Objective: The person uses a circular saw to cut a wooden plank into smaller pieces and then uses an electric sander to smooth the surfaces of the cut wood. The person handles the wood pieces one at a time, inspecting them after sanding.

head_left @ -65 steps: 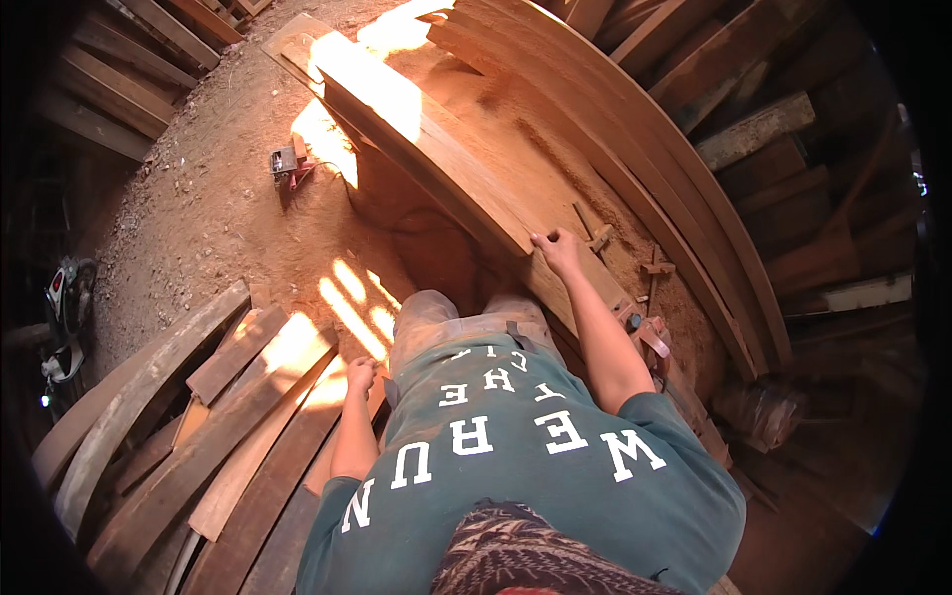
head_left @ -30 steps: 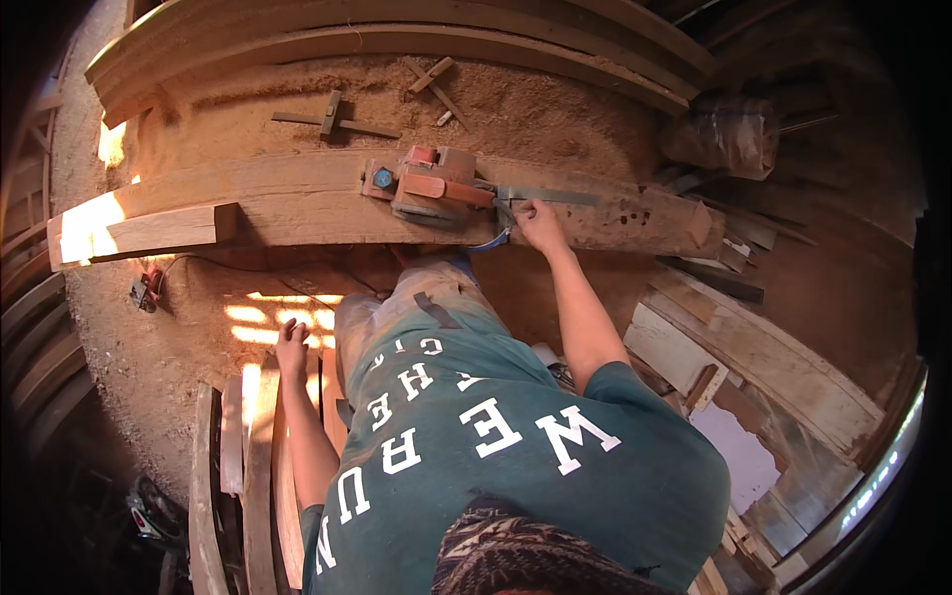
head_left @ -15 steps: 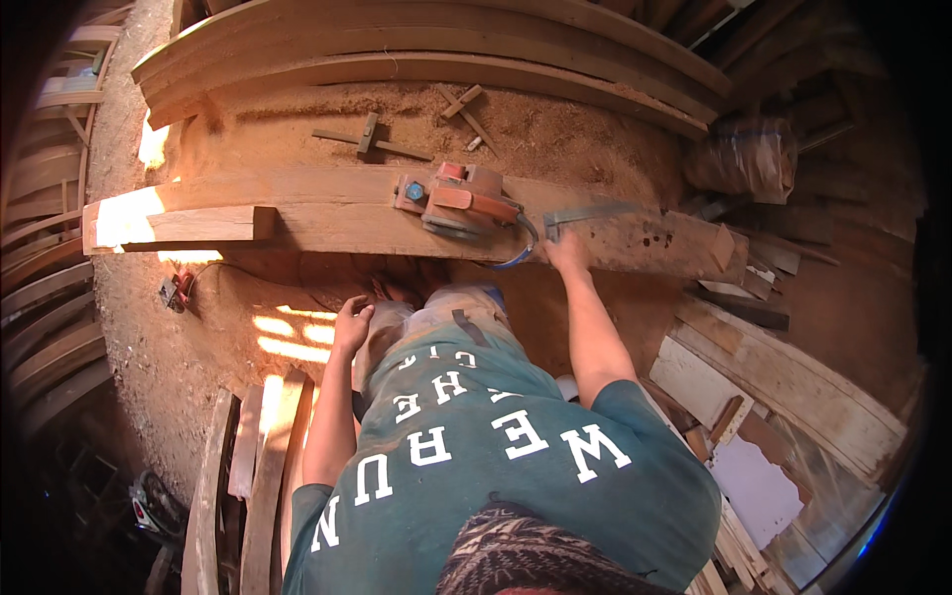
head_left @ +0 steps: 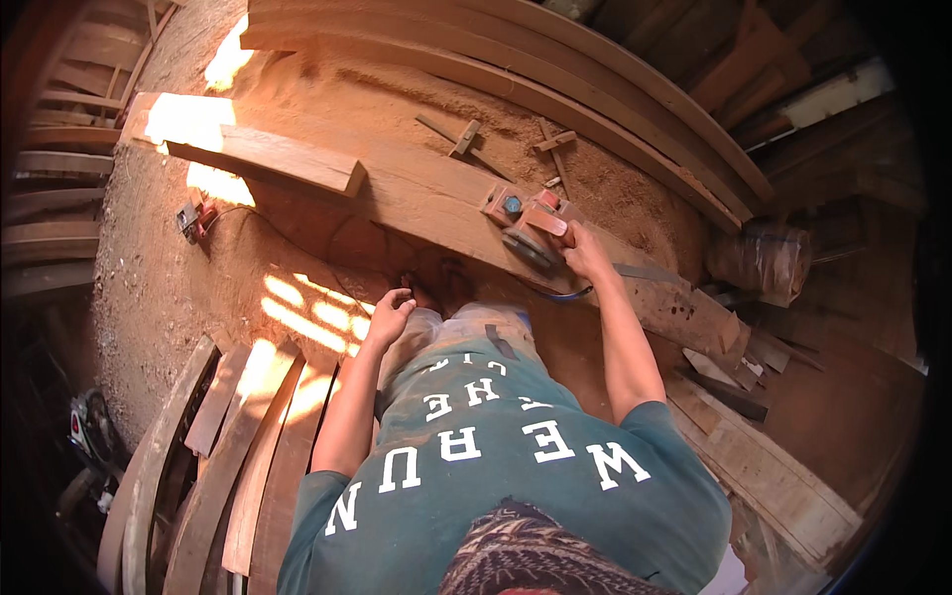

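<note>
My right hand [head_left: 585, 248] is wrapped around the rear handle of a red-orange electric planer [head_left: 543, 220] with a blue knob. The planer rests on top of a long, thick wooden beam [head_left: 426, 210]. Just beyond that hand, a dark metal try square [head_left: 640, 272] lies on the beam, partly hidden by my wrist. My left hand [head_left: 392, 315] hangs in front of my body, short of the beam, its fingers loosely bent and apart with nothing seen in them. A shorter wooden block [head_left: 268, 159] lies on the beam's left part.
Past the beam, two wooden crosspieces [head_left: 464, 139] [head_left: 555, 142] lie in sawdust before stacked long boards [head_left: 496, 69]. A small red power tool [head_left: 195, 218] with a cord sits on the ground at left. Planks [head_left: 248, 446] lean at lower left; boards [head_left: 764, 476] lie at right.
My right hand has gone from the try square to the planer handle and now grips it. The view has turned, so the beam slants down to the right.
</note>
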`<control>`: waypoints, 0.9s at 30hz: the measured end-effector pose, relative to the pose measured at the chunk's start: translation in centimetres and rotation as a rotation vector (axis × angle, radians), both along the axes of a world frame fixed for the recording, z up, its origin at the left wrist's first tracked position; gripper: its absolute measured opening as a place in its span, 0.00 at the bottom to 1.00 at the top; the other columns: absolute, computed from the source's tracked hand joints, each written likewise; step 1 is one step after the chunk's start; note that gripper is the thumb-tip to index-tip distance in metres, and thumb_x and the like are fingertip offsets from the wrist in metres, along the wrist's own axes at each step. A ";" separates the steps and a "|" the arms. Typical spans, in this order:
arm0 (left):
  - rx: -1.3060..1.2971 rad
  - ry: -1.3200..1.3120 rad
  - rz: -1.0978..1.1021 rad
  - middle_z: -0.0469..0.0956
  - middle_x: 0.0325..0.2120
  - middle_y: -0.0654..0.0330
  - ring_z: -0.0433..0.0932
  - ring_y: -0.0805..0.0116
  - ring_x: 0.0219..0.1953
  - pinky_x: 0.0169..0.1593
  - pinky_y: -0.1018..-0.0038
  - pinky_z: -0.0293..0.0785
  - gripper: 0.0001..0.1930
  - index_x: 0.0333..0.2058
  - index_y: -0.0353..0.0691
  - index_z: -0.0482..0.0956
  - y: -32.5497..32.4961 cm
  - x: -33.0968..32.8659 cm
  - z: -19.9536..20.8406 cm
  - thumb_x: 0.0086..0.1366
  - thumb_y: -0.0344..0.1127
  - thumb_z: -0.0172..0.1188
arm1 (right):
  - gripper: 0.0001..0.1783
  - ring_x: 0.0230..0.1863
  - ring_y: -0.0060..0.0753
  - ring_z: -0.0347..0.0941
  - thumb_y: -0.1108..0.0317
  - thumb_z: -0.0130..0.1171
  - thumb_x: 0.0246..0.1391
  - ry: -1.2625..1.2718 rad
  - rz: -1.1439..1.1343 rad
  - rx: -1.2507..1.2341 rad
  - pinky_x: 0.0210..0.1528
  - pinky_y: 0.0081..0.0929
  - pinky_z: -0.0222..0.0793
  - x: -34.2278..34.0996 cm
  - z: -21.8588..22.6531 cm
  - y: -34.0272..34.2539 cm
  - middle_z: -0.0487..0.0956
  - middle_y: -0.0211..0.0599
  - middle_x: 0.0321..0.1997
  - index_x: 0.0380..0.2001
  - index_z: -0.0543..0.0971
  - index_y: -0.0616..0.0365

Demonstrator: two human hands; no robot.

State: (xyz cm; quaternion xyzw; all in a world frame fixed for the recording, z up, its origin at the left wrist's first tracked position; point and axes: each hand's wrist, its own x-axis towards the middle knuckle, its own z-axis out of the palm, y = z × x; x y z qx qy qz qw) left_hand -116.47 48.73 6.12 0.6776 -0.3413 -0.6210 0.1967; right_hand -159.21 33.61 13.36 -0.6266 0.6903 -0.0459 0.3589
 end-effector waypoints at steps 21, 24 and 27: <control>-0.157 0.015 0.153 0.83 0.50 0.51 0.82 0.63 0.53 0.58 0.68 0.78 0.24 0.59 0.32 0.76 -11.9 -10.2 4.6 0.68 0.35 0.68 | 0.26 0.59 0.52 0.81 0.56 0.65 0.59 0.019 -0.217 0.146 0.60 0.43 0.74 -6.5 -26.1 -14.6 0.84 0.55 0.55 0.56 0.81 0.59; -0.105 0.026 0.270 0.83 0.49 0.51 0.83 0.61 0.50 0.57 0.67 0.78 0.19 0.55 0.32 0.78 -11.9 -11.7 3.8 0.68 0.31 0.65 | 0.36 0.68 0.53 0.74 0.63 0.68 0.54 0.034 -0.336 0.308 0.68 0.40 0.70 -9.1 -34.2 -13.9 0.79 0.53 0.67 0.66 0.75 0.59; -0.062 -0.119 0.277 0.82 0.51 0.47 0.83 0.59 0.51 0.57 0.66 0.78 0.23 0.56 0.30 0.78 -10.5 -13.8 4.7 0.63 0.34 0.63 | 0.36 0.70 0.52 0.73 0.67 0.65 0.56 0.063 -0.283 0.394 0.69 0.41 0.69 -6.7 -34.5 -15.7 0.77 0.53 0.68 0.70 0.73 0.58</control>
